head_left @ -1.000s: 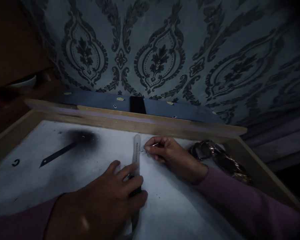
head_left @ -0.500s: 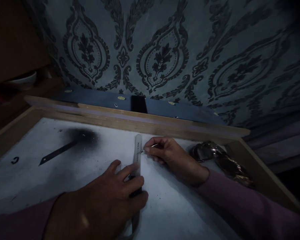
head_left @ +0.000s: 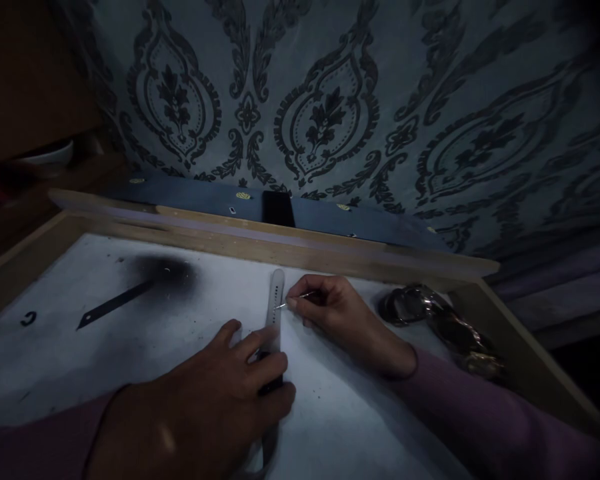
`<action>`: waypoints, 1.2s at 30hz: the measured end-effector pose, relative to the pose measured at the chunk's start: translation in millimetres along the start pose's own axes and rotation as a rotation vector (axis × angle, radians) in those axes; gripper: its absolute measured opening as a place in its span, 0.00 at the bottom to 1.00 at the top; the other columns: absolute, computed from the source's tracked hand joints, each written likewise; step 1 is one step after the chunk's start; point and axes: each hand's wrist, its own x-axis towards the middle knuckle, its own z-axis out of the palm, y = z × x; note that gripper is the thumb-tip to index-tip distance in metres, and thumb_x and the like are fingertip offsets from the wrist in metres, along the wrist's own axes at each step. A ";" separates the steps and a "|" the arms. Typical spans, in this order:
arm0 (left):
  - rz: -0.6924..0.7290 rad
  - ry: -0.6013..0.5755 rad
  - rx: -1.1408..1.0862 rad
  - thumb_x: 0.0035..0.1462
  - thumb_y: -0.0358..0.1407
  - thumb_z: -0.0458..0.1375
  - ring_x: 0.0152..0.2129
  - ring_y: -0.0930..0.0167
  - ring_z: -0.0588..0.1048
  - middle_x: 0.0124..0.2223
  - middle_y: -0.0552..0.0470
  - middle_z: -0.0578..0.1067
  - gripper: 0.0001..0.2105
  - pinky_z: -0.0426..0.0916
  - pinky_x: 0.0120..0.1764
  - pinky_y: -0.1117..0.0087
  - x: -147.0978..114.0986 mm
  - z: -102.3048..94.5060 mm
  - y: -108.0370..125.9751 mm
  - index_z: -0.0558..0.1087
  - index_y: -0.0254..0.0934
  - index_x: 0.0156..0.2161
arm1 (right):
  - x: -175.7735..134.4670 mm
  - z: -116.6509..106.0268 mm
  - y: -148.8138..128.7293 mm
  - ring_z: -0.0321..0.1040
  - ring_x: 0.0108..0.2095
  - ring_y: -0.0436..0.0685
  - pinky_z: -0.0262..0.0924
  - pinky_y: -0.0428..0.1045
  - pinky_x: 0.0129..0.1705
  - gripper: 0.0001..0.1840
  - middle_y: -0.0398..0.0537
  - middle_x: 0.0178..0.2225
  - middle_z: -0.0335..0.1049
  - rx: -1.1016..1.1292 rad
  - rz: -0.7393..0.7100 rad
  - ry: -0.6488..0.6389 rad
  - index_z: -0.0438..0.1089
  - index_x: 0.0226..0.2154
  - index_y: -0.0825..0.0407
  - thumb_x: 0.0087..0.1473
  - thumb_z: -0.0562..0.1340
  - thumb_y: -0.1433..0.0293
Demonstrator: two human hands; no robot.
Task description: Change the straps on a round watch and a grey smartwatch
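A wristwatch with a pale grey strap (head_left: pixel 276 293), pierced by a row of small holes, lies lengthwise on the white board. My left hand (head_left: pixel 230 380) rests over the watch, its fingers holding it down across the strap and the dark case (head_left: pixel 271 383). Most of the case and the lower strap are hidden under this hand. Between thumb and fingertips my right hand (head_left: pixel 330 303) pinches a thin, pointed metal tool (head_left: pixel 283 306). The tool's tip touches or nearly touches the strap beside the holes; contact is hard to tell.
Wooden edging (head_left: pixel 310 248) frames the white board (head_left: pixel 220 287). A dark flat blade (head_left: pixel 115 305) and a small black curved piece (head_left: pixel 29 319) lie left. Shiny watches (head_left: pixel 430 307) are heaped at right. Beyond the edging sits a black phone-like rectangle (head_left: pixel 278 209) before the patterned wall.
My right hand's fingertips have shifted slightly, and the metal tool's tip shows more clearly against the strap. My left hand and the watch stay in place.
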 end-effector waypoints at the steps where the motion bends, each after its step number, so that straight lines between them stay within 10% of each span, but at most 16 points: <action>1: 0.001 0.003 -0.002 0.60 0.40 0.56 0.54 0.53 0.64 0.51 0.44 0.70 0.16 0.61 0.51 0.50 0.0 0.0 -0.2 0.69 0.39 0.51 | -0.7 0.3 -1.0 0.57 0.18 0.46 0.50 0.44 0.20 0.06 0.38 0.16 0.62 -0.040 -0.041 -0.009 0.69 0.24 0.53 0.47 0.65 0.68; 10: -0.008 0.036 -0.027 0.62 0.37 0.54 0.52 0.54 0.65 0.50 0.44 0.71 0.12 0.61 0.51 0.51 -0.7 -2.2 1.8 0.70 0.38 0.49 | -8.5 6.8 -16.9 0.63 0.21 0.48 0.54 0.43 0.25 0.08 0.41 0.20 0.68 -0.562 -0.398 -0.039 0.70 0.22 0.54 0.49 0.59 0.78; 22: -0.039 0.002 -0.062 0.62 0.38 0.53 0.57 0.52 0.61 0.53 0.45 0.70 0.11 0.61 0.53 0.46 -4.5 -6.6 4.6 0.69 0.38 0.48 | 1.6 7.0 -13.0 0.61 0.17 0.47 0.55 0.42 0.20 0.08 0.40 0.17 0.66 -0.284 -0.303 -0.094 0.74 0.26 0.55 0.53 0.64 0.68; 36: 0.002 0.073 0.008 0.59 0.41 0.58 0.53 0.52 0.64 0.50 0.45 0.72 0.11 0.63 0.50 0.48 0.4 7.6 -1.4 0.71 0.39 0.44 | 3.5 17.1 8.7 0.58 0.17 0.46 0.53 0.42 0.21 0.13 0.39 0.17 0.60 -0.337 -0.507 -0.007 0.68 0.26 0.53 0.61 0.59 0.67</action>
